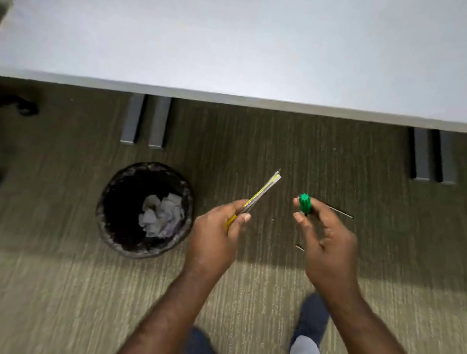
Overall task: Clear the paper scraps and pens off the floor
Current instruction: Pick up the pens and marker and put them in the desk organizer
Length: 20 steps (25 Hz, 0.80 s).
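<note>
Now 2 hands are up over the carpet (48,286): the left hand (216,231) grips 1 bundle of pens (261,192), the right hand (327,242) pinches 1 green-capped pen (304,203). Crumpled paper scraps (162,215) lie inside 1 black bin (111,190), left of the hands, near 1 white desk (243,44)

Pens (261,191) in left grip (219,231)
</note>
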{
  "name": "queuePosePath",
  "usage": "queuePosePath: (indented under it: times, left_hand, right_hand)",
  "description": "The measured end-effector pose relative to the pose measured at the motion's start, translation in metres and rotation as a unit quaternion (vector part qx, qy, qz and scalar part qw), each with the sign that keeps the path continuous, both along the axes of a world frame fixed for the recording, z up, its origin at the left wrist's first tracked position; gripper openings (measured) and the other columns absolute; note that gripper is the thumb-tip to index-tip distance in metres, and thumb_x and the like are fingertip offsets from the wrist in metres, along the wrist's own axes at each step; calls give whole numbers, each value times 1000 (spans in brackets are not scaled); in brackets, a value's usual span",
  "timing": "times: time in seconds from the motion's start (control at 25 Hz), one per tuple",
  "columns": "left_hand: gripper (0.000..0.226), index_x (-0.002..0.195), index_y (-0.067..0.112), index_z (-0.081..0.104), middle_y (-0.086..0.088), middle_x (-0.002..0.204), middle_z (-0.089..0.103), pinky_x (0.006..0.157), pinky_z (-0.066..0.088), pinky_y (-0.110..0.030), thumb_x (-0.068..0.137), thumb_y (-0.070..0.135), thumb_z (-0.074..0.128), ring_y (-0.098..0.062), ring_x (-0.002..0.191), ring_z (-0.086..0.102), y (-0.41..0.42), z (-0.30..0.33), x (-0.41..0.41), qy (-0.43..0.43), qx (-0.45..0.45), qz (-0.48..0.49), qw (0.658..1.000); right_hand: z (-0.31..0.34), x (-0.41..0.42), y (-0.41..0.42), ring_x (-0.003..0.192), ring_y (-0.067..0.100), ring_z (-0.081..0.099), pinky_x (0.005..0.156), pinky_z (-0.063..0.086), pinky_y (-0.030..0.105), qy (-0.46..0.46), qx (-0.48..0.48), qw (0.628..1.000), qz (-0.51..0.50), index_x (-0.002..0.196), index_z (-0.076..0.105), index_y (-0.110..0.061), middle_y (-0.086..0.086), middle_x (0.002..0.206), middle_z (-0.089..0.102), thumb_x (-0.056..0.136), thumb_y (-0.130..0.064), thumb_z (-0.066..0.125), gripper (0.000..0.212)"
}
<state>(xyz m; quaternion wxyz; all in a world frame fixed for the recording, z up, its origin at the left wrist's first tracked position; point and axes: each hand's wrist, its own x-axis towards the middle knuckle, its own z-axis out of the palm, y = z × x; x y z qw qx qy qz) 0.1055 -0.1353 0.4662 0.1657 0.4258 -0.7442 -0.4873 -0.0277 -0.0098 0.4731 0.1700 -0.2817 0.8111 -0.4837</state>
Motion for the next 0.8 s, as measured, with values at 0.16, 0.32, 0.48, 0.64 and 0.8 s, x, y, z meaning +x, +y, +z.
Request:
queuePosePath:
  times: [0.16,0.32,0.48,0.64,0.8]
  left_hand:
    - [32,118,26,62,5,83,70,57,55,-22,90,11,64,-1,55,62,-33,111,29,43,40,59,997]
    - [25,91,33,52,1,71,69,50,49,-19,87,15,68,-5,52,63,-65,184,36,35,15,99,994]
    - [21,78,31,56,-3,59,67,49,49,-24,86,17,69,-8,51,63,-103,228,15,4,10,140,990]
    - [15,81,28,63,-2,64,67,53,54,-24,86,15,69,-10,55,64,-141,260,-18,7,8,180,984]
    - [10,83,27,65,0,68,67,52,52,-17,86,18,69,-10,58,64,-173,282,-47,21,-6,217,976]
  right_hand:
    - [109,19,-35,95,-12,60,81,43,5,5,-8,1000,25,119,63,-17,-9,104,68,87,-11,66,32]
    - [175,3,-61,100,-3,62,87,52,20,7,-17,997,69,120,61,-23,-6,109,68,86,-13,66,36]
    - [210,-43,-99,101,1,63,89,53,27,13,-37,995,91,117,65,-20,-3,110,69,85,-13,67,33]
    - [229,-97,-151,105,-4,59,88,45,8,6,-29,991,131,117,66,-17,-6,114,69,86,-18,67,32]
    - [243,-131,-207,101,0,62,83,42,5,5,-41,986,160,113,68,-19,-8,111,70,84,-18,70,29]
